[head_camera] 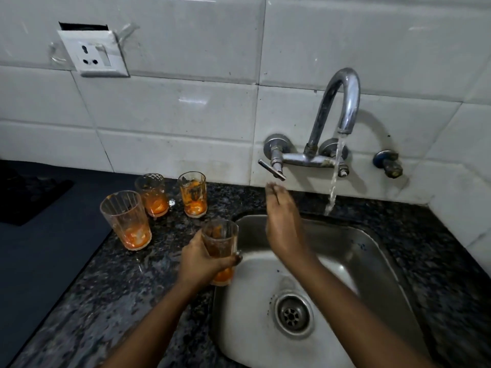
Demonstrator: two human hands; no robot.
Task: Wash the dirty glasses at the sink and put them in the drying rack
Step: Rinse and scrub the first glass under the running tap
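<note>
My left hand [200, 258] grips a dirty glass [220, 243] with orange residue, upright at the left rim of the steel sink [372, 251]. My right hand [283, 221] hovers over the sink just below the tap lever [272, 170], fingers extended and holding nothing. Water runs from the curved tap [342, 102] into the sink. Three more dirty glasses stand on the dark granite counter [127, 282]: a near one [126, 220], a back one [153, 195] and another [193, 193] closer to the sink.
A wall socket [93, 55] sits on the white tiled wall at upper left. A second valve [388, 164] is on the wall right of the tap. A dark cloth [29, 197] lies at the far left. The drain [292, 314] is in the sink floor.
</note>
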